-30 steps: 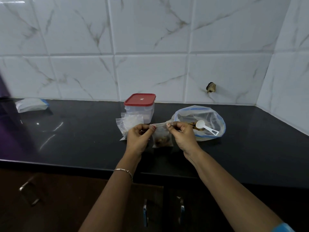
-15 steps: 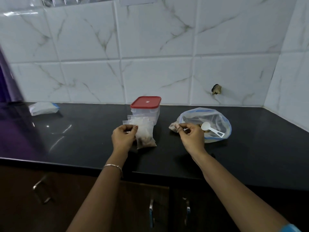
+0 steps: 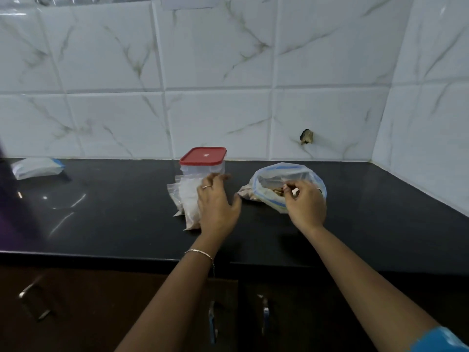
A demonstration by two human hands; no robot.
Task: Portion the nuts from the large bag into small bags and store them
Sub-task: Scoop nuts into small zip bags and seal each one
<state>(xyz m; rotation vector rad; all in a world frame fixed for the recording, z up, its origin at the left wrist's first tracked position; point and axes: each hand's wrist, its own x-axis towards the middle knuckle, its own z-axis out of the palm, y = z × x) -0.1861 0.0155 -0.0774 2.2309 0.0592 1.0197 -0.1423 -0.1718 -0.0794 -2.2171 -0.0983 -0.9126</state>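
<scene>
Small bag [image 3: 190, 208] now down by left hand [image 3: 218, 207], long axis front-to-back.

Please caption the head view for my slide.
Left hand rests on small clear plastic bags by a red-lidded box; right hand reaches into the large clear nut bag.

On the black stone surface [image 3: 114, 224], a pile of small clear plastic bags [image 3: 186, 196] lies under and just left of the left hand [image 3: 218, 207]. A square clear plastic container with a red lid [image 3: 203, 161] stands just behind them. Right of that hand lies the large clear zip-top plastic bag [image 3: 269, 184], its mouth beneath the right hand [image 3: 304, 201]. A flat white packet [image 3: 38, 167] lies far left, near the wall.
</scene>
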